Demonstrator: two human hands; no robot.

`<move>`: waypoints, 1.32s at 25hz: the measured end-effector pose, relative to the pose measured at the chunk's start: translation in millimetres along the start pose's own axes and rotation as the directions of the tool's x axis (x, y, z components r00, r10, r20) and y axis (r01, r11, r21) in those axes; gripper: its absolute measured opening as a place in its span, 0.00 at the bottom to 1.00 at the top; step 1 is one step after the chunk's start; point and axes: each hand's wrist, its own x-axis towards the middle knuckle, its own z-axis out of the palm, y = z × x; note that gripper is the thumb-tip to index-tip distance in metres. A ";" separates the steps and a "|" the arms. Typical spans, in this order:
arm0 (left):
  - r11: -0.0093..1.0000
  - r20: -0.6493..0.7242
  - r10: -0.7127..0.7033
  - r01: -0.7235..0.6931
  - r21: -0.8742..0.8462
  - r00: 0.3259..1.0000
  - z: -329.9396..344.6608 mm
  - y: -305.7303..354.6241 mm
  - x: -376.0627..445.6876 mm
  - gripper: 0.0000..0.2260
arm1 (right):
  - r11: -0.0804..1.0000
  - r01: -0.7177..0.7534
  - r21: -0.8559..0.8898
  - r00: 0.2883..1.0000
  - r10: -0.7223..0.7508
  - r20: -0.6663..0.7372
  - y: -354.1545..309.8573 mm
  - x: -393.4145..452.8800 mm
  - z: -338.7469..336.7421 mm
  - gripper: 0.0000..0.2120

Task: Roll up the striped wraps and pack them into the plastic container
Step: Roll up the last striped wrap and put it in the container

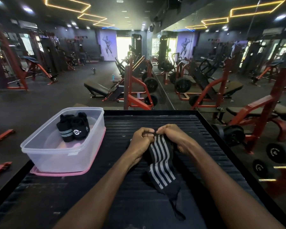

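Left hand [141,139] and right hand [171,138]: fingers curled, clamped on far end of wrap [160,164]. Wrap: flat on bench [122,187], right of container [63,152], strap end trailing near. Two rolled wraps [73,129]: inside container, upright, touching. Container: on pink lid [59,174].

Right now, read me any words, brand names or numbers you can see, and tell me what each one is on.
"NIVIA", white letters under a white logo, reading sideways: on the nearer rolled wrap in the plastic container.
Dumbbell end markings: too small to read.
Wall poster: a figure only, no readable words.
Striped wrap held by left hand and right hand: stripes only, no text.
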 end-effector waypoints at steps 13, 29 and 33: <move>0.965 -0.053 0.130 -0.114 0.236 0.990 3.3 -1.5 -2.9 0.06 | 0.986 -0.004 0.168 0.989 0.029 -0.147 26.8 9.3 -19.9 0.14; 0.883 0.047 0.269 -0.265 0.387 0.962 -21.9 13.2 -0.4 0.07 | 0.912 0.403 -0.081 0.912 -0.407 -0.040 19.1 -3.0 -6.5 0.04; 0.869 0.108 0.286 -0.305 0.388 0.952 -25.4 17.9 -2.0 0.03 | 0.903 0.421 -0.080 0.905 -0.425 -0.036 19.4 1.2 -1.7 0.06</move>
